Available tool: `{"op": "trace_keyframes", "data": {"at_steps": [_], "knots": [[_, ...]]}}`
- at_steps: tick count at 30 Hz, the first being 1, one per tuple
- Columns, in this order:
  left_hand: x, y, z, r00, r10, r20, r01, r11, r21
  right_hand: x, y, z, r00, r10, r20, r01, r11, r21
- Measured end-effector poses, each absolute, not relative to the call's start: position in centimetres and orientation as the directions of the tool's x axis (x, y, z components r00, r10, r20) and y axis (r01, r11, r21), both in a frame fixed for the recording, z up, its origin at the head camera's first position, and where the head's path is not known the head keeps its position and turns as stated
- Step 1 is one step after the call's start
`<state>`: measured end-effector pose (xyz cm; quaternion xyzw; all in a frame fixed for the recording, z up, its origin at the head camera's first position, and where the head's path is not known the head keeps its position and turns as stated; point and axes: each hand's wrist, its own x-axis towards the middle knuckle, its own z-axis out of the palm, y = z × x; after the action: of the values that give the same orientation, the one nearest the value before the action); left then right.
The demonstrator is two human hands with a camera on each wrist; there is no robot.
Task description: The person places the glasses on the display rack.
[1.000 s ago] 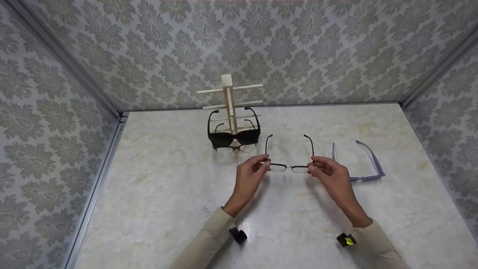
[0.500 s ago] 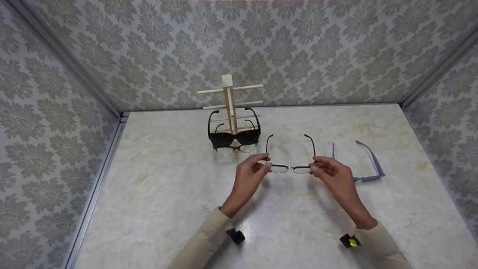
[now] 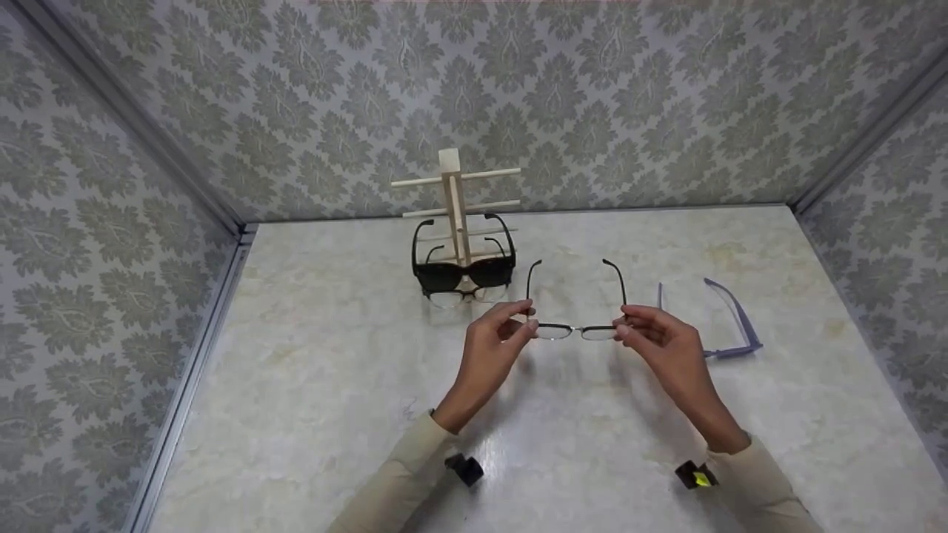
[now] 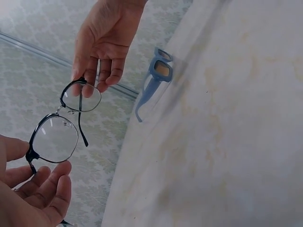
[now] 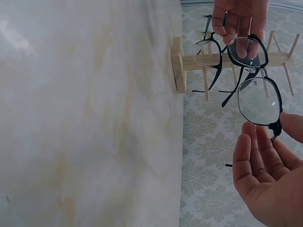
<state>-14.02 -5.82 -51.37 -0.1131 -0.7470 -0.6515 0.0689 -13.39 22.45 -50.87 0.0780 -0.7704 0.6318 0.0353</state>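
Note:
Held up over the table is a pair of black half-rim eyeglasses (image 3: 554, 326) with clear lenses, arms unfolded and pointing away from me. My left hand (image 3: 490, 352) pinches the left end near the hinge between thumb and fingers. At the opposite end, my right hand (image 3: 672, 359) grips the other hinge corner the same way. In the left wrist view both round lenses (image 4: 54, 137) show between the hands. Just beyond my right hand lie lilac-blue sunglasses (image 3: 733, 352), unfolded on the table and partly hidden by that hand.
A wooden eyewear stand (image 3: 449, 163) with crosswise pegs rises near the back wall. Black sunglasses (image 3: 439, 276) hang on it, with clear-lens glasses (image 3: 444, 299) below them. Its upper pegs (image 3: 492, 174) bear nothing. Patterned walls (image 3: 555, 89) enclose the marbled table (image 3: 311, 385).
The eyeglasses have shifted slightly, their arm tips now a little farther from me. My right hand has edged slightly right. Both hands keep their hold, and the stand and lilac-blue sunglasses stay put.

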Motion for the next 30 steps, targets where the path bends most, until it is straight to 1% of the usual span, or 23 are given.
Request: {"op": "trace_keyframes", "data": {"at_steps": [8,15,30], "knots": [[-13.7,-6.1,-50.5,-0.953,0.059,0.298,0.303,0.126,0.945,-13.2,22.0,-50.0,-0.979,-0.077,0.19,-0.201,0.2,-0.959],[-13.5,-6.2,-50.1,-0.952,0.056,0.3,0.304,0.136,0.943,-13.2,21.9,-49.7,-0.973,-0.075,0.219,-0.23,0.186,-0.955],[-12.9,-6.4,-48.9,-0.935,0.035,0.353,0.355,0.138,0.925,-12.9,21.6,-48.9,-0.961,-0.059,0.269,-0.275,0.157,-0.949]]}}
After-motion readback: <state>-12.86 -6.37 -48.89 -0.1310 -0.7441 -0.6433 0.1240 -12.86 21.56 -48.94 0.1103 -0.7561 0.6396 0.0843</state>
